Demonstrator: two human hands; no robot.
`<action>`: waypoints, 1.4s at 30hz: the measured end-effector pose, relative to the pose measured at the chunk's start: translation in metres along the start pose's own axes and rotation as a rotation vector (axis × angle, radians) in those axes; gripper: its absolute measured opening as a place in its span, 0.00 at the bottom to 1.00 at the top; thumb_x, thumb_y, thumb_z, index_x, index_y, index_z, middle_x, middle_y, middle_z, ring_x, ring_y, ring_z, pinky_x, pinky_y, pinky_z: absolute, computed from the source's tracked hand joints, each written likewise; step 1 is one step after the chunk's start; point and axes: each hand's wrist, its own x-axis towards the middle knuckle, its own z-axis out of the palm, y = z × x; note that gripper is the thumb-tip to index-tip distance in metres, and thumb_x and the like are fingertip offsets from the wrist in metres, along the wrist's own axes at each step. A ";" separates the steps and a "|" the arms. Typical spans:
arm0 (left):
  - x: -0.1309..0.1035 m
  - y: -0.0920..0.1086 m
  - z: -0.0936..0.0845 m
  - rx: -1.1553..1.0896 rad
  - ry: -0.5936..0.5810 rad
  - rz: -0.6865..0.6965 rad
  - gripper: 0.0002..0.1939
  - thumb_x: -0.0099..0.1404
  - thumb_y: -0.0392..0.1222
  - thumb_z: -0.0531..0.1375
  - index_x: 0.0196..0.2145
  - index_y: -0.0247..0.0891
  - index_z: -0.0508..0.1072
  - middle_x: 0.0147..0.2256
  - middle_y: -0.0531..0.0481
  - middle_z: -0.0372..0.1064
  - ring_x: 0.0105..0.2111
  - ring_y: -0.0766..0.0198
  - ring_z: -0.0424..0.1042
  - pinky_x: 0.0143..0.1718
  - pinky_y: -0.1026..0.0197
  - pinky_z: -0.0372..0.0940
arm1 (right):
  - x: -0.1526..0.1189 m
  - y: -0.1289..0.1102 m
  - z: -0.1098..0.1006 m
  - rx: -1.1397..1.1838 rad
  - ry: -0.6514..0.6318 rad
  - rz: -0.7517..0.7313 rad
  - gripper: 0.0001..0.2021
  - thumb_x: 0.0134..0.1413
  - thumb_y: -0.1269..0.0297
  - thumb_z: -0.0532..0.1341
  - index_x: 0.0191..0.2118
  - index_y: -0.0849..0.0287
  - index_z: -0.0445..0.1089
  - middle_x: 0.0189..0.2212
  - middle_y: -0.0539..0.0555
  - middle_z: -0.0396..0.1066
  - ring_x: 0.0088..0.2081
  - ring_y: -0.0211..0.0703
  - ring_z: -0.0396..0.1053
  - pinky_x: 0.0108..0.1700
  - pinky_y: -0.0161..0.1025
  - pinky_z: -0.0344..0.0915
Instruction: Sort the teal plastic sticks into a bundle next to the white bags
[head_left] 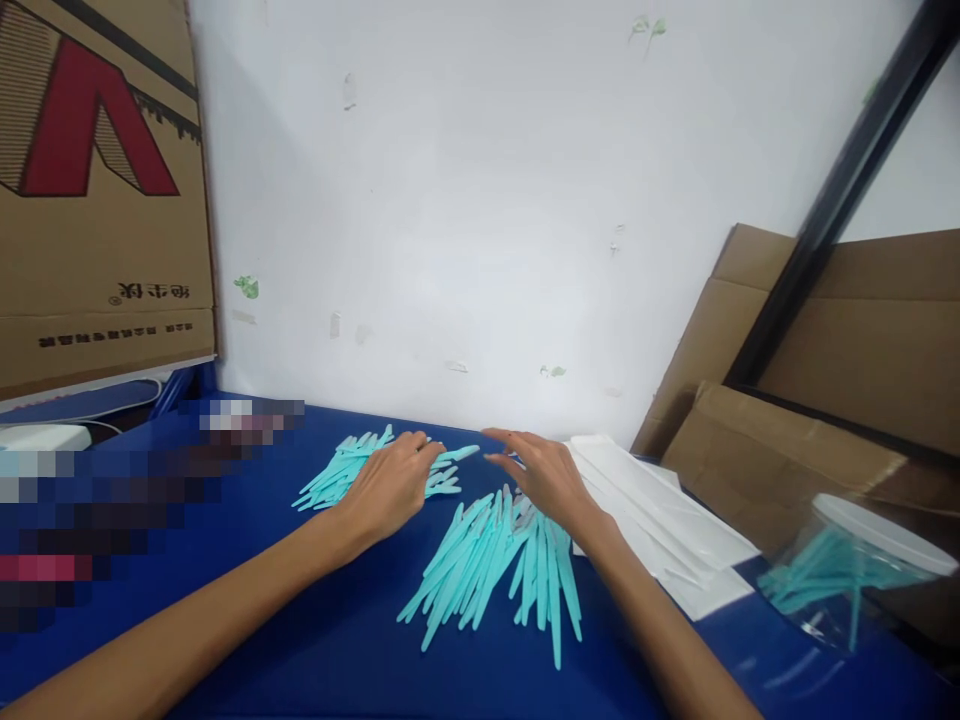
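Note:
My left hand (395, 478) is closed with its fingertips on a turquoise eyebrow razor (463, 454), whose slim end sticks out to the right. Under and behind that hand lies a pile of similar razors (337, 470), partly hidden by it. My right hand (546, 478) hovers just right of the held razor, thumb and forefinger apart with nothing visible between them. Below it, a second heap of razors (480, 560) is fanned out, turquoise handles toward me and greyish ends away. My right wrist covers part of this heap.
White paper or flat bags (660, 510) lie to the right on the blue table (300, 610). A clear tub with a white lid (847, 570) holds more turquoise sticks. Cardboard (810, 460) leans at the right; a large carton (105, 240) stands at left. A white wall (465, 200) rises behind.

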 end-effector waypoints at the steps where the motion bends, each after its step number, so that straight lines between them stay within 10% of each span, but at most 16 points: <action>1: 0.001 -0.006 0.001 0.052 -0.015 -0.016 0.21 0.67 0.28 0.45 0.53 0.37 0.68 0.40 0.42 0.68 0.39 0.56 0.68 0.35 0.58 0.63 | 0.000 0.007 -0.002 -0.047 0.006 0.032 0.16 0.67 0.58 0.54 0.57 0.49 0.66 0.46 0.53 0.76 0.43 0.45 0.74 0.39 0.37 0.66; 7: 0.000 -0.030 0.002 0.284 -0.128 -0.159 0.17 0.61 0.24 0.48 0.41 0.33 0.73 0.34 0.40 0.71 0.37 0.53 0.68 0.36 0.54 0.61 | -0.005 0.041 0.003 -0.208 -0.104 0.135 0.11 0.66 0.62 0.55 0.44 0.55 0.75 0.37 0.56 0.78 0.41 0.50 0.72 0.43 0.42 0.62; 13: -0.002 -0.005 -0.007 0.178 -0.035 -0.046 0.14 0.70 0.37 0.46 0.37 0.36 0.72 0.36 0.40 0.70 0.40 0.52 0.66 0.40 0.53 0.61 | -0.009 0.047 0.013 -0.236 -0.255 0.125 0.11 0.63 0.64 0.57 0.38 0.54 0.79 0.33 0.57 0.79 0.39 0.50 0.74 0.45 0.43 0.62; 19: -0.016 0.023 -0.011 -0.100 -0.278 0.212 0.15 0.71 0.45 0.47 0.28 0.40 0.65 0.28 0.48 0.68 0.34 0.57 0.66 0.31 0.58 0.58 | -0.010 0.056 0.009 -0.091 -0.327 0.121 0.06 0.55 0.67 0.65 0.34 0.50 0.80 0.34 0.53 0.80 0.38 0.50 0.75 0.42 0.40 0.64; 26: -0.020 0.025 -0.006 -0.068 -0.399 0.167 0.12 0.69 0.44 0.48 0.30 0.40 0.65 0.28 0.48 0.70 0.28 0.58 0.68 0.26 0.59 0.52 | -0.015 0.073 0.008 0.094 -0.402 0.170 0.06 0.52 0.66 0.65 0.34 0.50 0.80 0.33 0.50 0.80 0.37 0.48 0.75 0.40 0.38 0.64; 42: -0.008 0.009 -0.004 -0.080 -0.210 0.021 0.10 0.73 0.42 0.44 0.39 0.40 0.63 0.28 0.49 0.70 0.25 0.58 0.68 0.24 0.61 0.50 | -0.009 0.045 0.013 0.158 -0.242 0.181 0.07 0.65 0.63 0.54 0.41 0.55 0.69 0.32 0.51 0.75 0.31 0.41 0.70 0.32 0.34 0.57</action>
